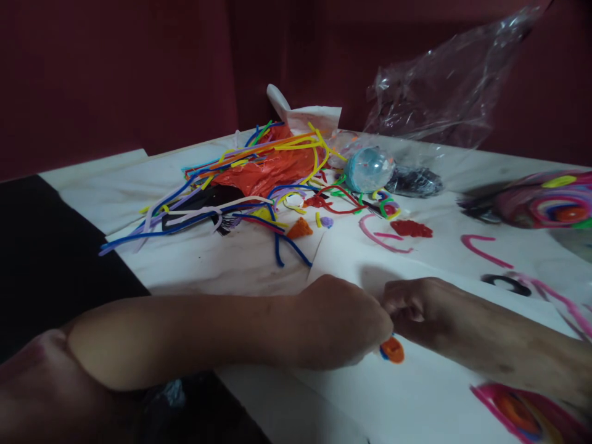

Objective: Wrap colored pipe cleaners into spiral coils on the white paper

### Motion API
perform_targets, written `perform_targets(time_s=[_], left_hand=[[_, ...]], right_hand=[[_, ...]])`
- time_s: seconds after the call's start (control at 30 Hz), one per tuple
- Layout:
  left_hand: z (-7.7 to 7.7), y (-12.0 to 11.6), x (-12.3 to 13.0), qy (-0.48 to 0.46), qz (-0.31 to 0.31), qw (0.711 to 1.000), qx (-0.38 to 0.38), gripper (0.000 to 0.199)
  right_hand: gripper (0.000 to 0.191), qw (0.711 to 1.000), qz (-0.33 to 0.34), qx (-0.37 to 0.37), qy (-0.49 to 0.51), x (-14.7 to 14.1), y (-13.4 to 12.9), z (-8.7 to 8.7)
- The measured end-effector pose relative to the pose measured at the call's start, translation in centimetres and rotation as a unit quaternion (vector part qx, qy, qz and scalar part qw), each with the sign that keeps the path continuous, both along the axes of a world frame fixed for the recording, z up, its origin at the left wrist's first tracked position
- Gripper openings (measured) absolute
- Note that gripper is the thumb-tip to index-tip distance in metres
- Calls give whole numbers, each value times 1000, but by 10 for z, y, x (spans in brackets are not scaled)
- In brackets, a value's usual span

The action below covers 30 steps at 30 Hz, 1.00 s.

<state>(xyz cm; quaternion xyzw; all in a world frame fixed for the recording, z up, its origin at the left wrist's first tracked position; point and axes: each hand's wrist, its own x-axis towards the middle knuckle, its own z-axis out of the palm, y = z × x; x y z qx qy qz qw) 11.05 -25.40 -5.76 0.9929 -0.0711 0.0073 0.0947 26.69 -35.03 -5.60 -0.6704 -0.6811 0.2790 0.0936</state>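
Both hands were seen low in the near middle of the white table [222,259], meeting over a white sheet of paper [416,394]. The left hand [345,324] was curled nearly closed, its fingertips pinched onto a small orange coil [392,349] with a blue edge, which lay on the paper just below the knuckles. The right hand [411,305] was curled as well, touching the left at the fingertips; whether it also gripped the coil could not be told, since the fingers were hidden in shadow.

The table's left edge ran diagonally from far left to near middle, with dark floor beyond it, and the left forearm crossed that edge. Bare table was left open between the forearm and the far clutter. The paper's far edge was seen just beyond the hands.

One loose heap of coloured pipe cleaners [222,185] was spread across the far middle, over one orange plastic bag [268,169]. One clear ball [369,169] was set to the right of it, and one crumpled clear bag [444,86] was raised behind. Two pink curved pieces [379,237] [483,250], one red patch [411,229] and one black loop [506,282] were laid on the far right. One finished multicoloured coil [550,200] was at the right edge and another, perhaps pink and orange, at the near right corner [522,413]
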Motion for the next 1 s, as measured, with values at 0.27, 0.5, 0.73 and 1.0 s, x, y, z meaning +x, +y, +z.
perform_targets(time_s=[0.27, 0.5, 0.73, 1.0], left_hand=[[-6, 0, -1, -42, -14, 999, 13, 13], [-6, -1, -1, -39, 5, 999, 16, 13], [-6, -1, 0, -32, 26, 999, -15, 13], [-6, -2, 1, -25, 62, 997, -26, 11]], right_hand=[[26, 978, 124, 151, -70, -7, -12, 12], [22, 973, 111, 169, -109, -8, -23, 5], [23, 966, 71, 204, -143, -15, -26, -3], [17, 963, 30, 194, -182, -21, -29, -9]])
